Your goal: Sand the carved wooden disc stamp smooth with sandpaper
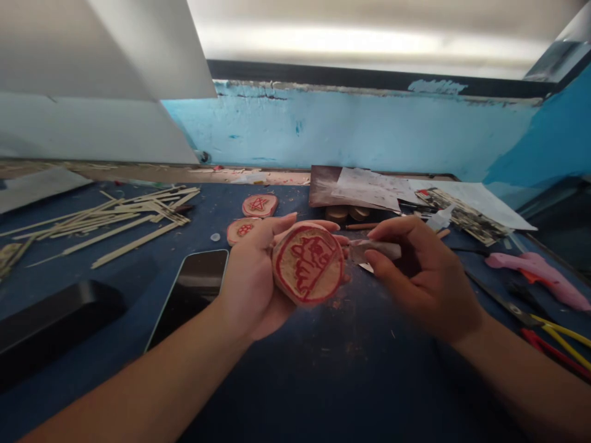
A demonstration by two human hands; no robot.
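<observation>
My left hand [253,283] is closed around a round, tan disc [308,263], its face tilted up toward me. A red rim and a red carved animal-like figure with a slanting line mark that face. Just right of the disc, my right hand [425,277] pinches a small, flat grey piece [378,248] between thumb and fingers; its exact kind is unclear. The grey piece is close to the disc's right edge, and whether they touch I cannot tell. Behind my left hand lie a disc with a red star [260,205] and a partly covered disc with a red flower [241,231].
Thin wooden sticks [124,218] pile up at left, near a phone [194,283] and a black case [60,326]. On the right lie a pink glue gun [538,274] and yellow-and-red-handled tools [561,335]. Papers [367,187] rest on a brown board [321,187] by the blue wall.
</observation>
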